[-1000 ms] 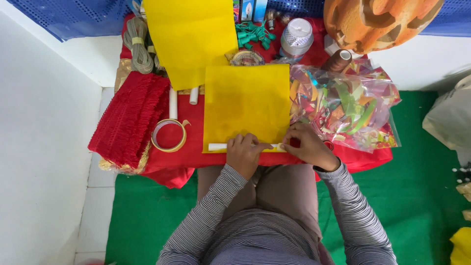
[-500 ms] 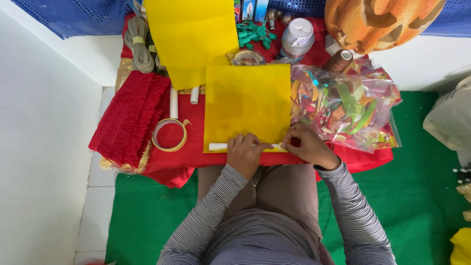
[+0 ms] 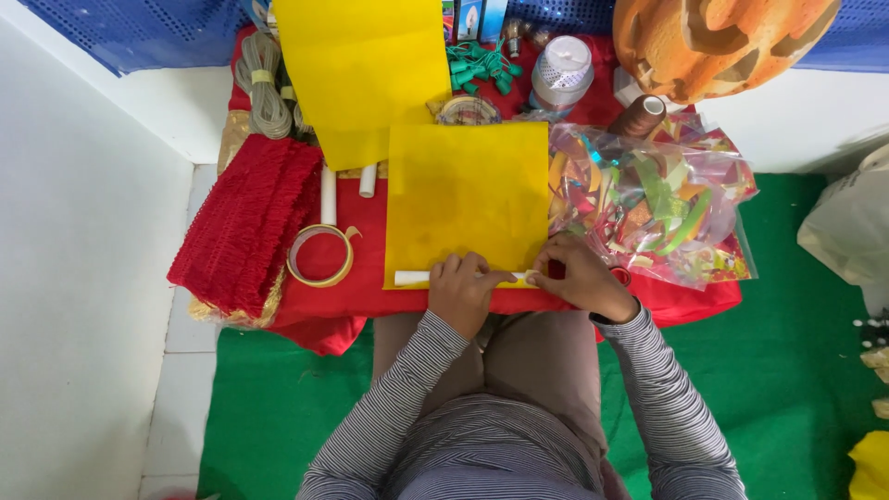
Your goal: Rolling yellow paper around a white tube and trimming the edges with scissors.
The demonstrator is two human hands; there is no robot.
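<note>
- A white tube (image 3: 412, 277) lies along the near edge of a yellow sheet (image 3: 468, 199), on a red cloth (image 3: 370, 236) over a low table.
- The left hand (image 3: 460, 294) presses down on the tube, fingers curled over it.
- The right hand (image 3: 582, 276) pinches the sheet's near right corner at the tube's end.
- A tape roll (image 3: 320, 256) sits left of the sheet, beside red fringe (image 3: 245, 227).
- A clear bag of coloured scraps (image 3: 653, 194) lies right of the sheet, touching it.
- A second yellow sheet (image 3: 361, 69) lies further back.
</note>
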